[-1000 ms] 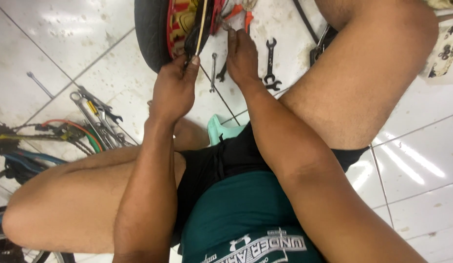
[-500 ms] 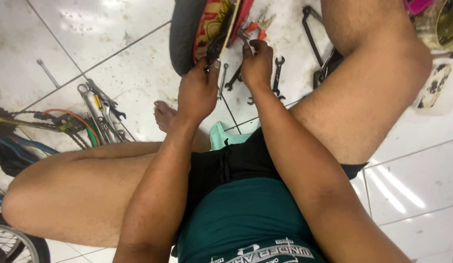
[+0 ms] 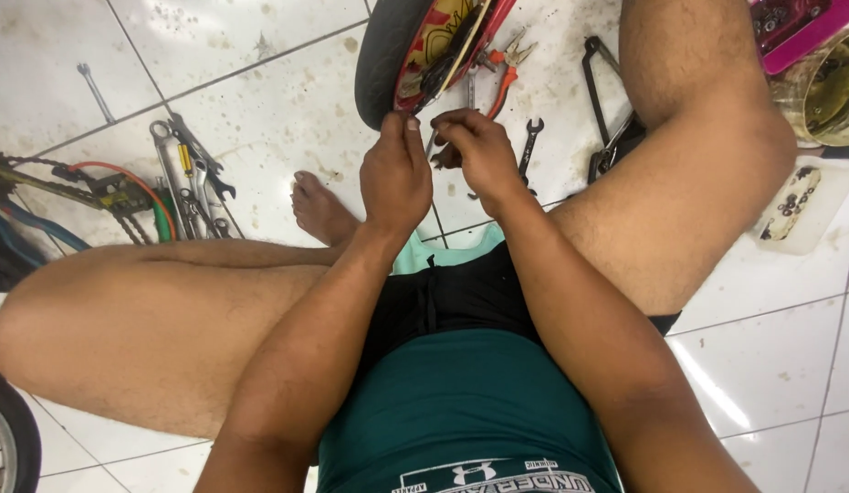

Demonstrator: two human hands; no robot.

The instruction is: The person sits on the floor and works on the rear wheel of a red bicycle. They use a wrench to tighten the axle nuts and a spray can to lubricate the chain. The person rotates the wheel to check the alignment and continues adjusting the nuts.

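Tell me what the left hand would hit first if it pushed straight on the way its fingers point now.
Probably the small wheel's black tyre: the left hand points up the picture with its fingertips already at the tyre's lower edge. Depth is hard to judge from above.

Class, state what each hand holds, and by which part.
Left hand pinches the small wheel's black tyre at its near edge. Right hand closes beside it; its contents cannot be told.

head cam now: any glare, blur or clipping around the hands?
Head view: glare streaks on the glossy floor tiles at lower right; left hand and right hand sharp, evenly lit, soft shadows only; small wheel cut off by the top edge; the fingers hide whatever they pinch.
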